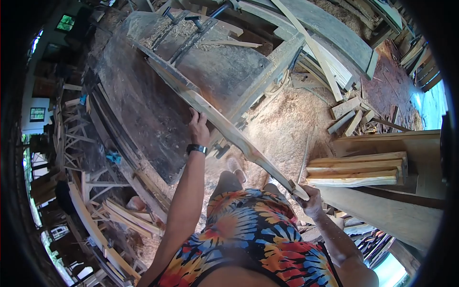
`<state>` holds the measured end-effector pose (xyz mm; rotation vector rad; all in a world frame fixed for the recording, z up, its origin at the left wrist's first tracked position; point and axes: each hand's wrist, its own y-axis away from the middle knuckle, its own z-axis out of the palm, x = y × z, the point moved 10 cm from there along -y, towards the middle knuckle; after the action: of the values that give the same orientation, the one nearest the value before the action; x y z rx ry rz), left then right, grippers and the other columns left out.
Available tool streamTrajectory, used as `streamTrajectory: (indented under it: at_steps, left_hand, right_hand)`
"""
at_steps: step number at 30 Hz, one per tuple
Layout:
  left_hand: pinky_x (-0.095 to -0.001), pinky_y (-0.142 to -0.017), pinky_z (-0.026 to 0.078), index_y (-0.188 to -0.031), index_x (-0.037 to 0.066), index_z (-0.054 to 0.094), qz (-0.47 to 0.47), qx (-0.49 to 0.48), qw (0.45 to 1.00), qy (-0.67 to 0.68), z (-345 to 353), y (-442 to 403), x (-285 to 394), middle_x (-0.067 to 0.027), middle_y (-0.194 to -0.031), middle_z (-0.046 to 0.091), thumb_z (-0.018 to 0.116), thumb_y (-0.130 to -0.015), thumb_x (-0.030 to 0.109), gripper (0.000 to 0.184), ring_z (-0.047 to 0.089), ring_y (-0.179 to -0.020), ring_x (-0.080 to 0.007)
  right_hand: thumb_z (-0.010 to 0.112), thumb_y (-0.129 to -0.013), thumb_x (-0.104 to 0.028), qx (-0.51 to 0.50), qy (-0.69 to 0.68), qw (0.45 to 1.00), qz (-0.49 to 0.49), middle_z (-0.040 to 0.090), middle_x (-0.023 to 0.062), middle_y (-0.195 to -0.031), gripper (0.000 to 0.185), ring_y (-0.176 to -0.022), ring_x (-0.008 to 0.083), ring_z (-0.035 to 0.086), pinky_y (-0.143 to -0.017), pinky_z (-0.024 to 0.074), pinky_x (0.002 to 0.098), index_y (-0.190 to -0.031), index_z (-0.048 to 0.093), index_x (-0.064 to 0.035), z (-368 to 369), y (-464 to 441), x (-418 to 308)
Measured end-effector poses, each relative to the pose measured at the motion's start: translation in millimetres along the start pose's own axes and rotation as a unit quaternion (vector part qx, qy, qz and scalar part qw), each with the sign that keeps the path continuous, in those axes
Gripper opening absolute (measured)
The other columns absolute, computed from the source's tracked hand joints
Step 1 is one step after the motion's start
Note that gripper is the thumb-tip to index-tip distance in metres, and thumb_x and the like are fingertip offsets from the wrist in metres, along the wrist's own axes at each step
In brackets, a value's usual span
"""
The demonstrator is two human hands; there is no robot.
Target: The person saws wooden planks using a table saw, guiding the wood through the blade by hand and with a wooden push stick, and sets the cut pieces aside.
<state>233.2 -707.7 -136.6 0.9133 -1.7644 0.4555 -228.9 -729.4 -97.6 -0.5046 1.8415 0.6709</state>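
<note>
Sawdust-covered floor (287, 119). Wooden piece (234, 134): likely stiff; support midsection. Right hand (311, 202) grips near end; left hand (198, 128) touches edge, closure unclear.

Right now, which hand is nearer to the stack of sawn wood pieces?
Right: the right hand, holding the long board by its near end, appears close beside the stack; the left hand is farther off, along the board.

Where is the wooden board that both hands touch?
In the head view, the wooden board slants from over the dark worktable, upper left of centre, down to the right hand, which grips its lower end; the left hand touches its edge.
</note>
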Motion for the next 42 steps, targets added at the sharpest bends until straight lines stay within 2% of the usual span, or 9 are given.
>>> streamTrajectory:
  at_steps: [6, 9, 12, 18, 25, 29, 33, 38, 42]
  left_hand:
    - [-0.0367, -0.115, 0.029, -0.145, -0.014, 0.025, 0.01, 0.014, 0.999, -0.041, -13, -21, 0, -0.0353, -0.148, 0.033, 0.046, -0.1, 0.022, 0.061, 0.032, -0.142, -0.0392]
    - [-0.0391, -0.115, 0.029, -0.145, -0.013, 0.027, 0.032, 0.032, 0.998, -0.042, -20, -37, -6, -0.0343, -0.148, 0.033, 0.048, -0.099, 0.024, 0.063, 0.03, -0.142, -0.0414]
    - [-0.0402, -0.114, 0.03, -0.144, -0.011, 0.03, 0.033, 0.049, 0.998, -0.036, -27, -50, -13, -0.0337, -0.147, 0.036, 0.05, -0.098, 0.023, 0.061, 0.033, -0.139, -0.0431]
    - [-0.0415, -0.112, 0.032, -0.141, -0.009, 0.038, 0.064, 0.086, 0.989, -0.097, -43, -82, -13, -0.0304, -0.145, 0.04, 0.054, -0.094, 0.024, 0.059, 0.036, -0.136, -0.0443]
    - [-0.0476, -0.113, 0.028, -0.142, -0.003, 0.041, 0.038, 0.098, 0.986, -0.129, -62, -117, -16, -0.0273, -0.147, 0.039, 0.054, -0.092, 0.027, 0.059, 0.034, -0.137, -0.0436]
    - [-0.0582, -0.114, 0.02, -0.143, 0.0, 0.04, 0.038, 0.095, 0.985, -0.142, -69, -146, -28, -0.0216, -0.153, 0.034, 0.042, -0.095, 0.027, 0.056, 0.031, -0.14, -0.0422]
    - [-0.0493, -0.109, 0.033, -0.142, -0.001, 0.04, 0.03, 0.08, 0.982, -0.171, -78, -174, -39, -0.0256, -0.145, 0.043, 0.047, -0.094, 0.028, 0.057, 0.039, -0.135, -0.0417]
    - [-0.0486, -0.111, 0.033, -0.142, 0.001, 0.04, 0.056, 0.081, 0.97, -0.221, -81, -186, -34, -0.0228, -0.145, 0.043, 0.044, -0.097, 0.026, 0.052, 0.04, -0.134, -0.0416]
    - [-0.0491, -0.112, 0.032, -0.143, 0.002, 0.04, 0.036, 0.094, 0.989, -0.112, -66, -169, -38, -0.0232, -0.148, 0.04, 0.042, -0.098, 0.025, 0.051, 0.041, -0.134, -0.04]
  right_hand:
    - [0.064, -0.094, -0.035, -0.026, 0.011, 0.999, 0.042, 0.06, 0.0039, -0.063, 0.037, -0.056, 0.0106, 0.055, -0.05, 0.0428, 0.0282, -0.088, 0.067, 0.0017, 18, -18, 8]
    - [0.068, -0.09, -0.026, -0.026, 0.016, 0.998, 0.051, 0.066, 0.0098, -0.074, 0.026, -0.065, 0.0169, 0.063, -0.058, 0.049, 0.0317, -0.096, 0.07, -0.0008, 25, -23, 25]
    - [0.067, -0.092, -0.037, -0.023, -0.008, 0.998, 0.051, 0.062, 0.0055, -0.065, 0.039, -0.06, 0.012, 0.057, -0.054, 0.0445, 0.0294, -0.097, 0.069, 0.0021, 34, -35, 20]
    - [0.065, -0.094, -0.025, -0.038, -0.101, 0.98, 0.17, 0.054, -0.0042, -0.068, 0.035, -0.055, 0.0032, 0.044, -0.048, 0.0313, 0.0204, -0.115, 0.067, 0.0034, 64, -60, -1]
    - [0.065, -0.092, -0.021, -0.022, -0.063, 0.985, 0.162, 0.054, -0.0029, -0.063, 0.03, -0.054, 0.005, 0.048, -0.047, 0.0357, 0.0227, -0.114, 0.069, -0.0011, 83, -91, 0]
    - [0.064, -0.093, -0.025, -0.026, -0.037, 0.988, 0.145, 0.056, 0.0001, -0.06, 0.031, -0.052, 0.0067, 0.052, -0.047, 0.0391, 0.0245, -0.114, 0.07, -0.0021, 95, -114, -8]
    - [0.061, -0.095, -0.03, -0.043, -0.04, 0.989, 0.134, 0.055, -0.0006, -0.061, 0.035, -0.053, 0.0063, 0.051, -0.046, 0.039, 0.0244, -0.114, 0.07, -0.0025, 109, -134, -13]
    - [0.062, -0.096, -0.03, -0.032, -0.094, 0.983, 0.151, 0.056, -0.001, -0.067, 0.035, -0.054, 0.007, 0.05, -0.046, 0.0377, 0.0231, -0.115, 0.069, -0.0016, 125, -150, -24]
    - [0.063, -0.095, -0.031, -0.031, -0.092, 0.984, 0.149, 0.054, -0.0014, -0.066, 0.037, -0.053, 0.0068, 0.048, -0.046, 0.0364, 0.023, -0.115, 0.068, -0.0003, 126, -153, -29]
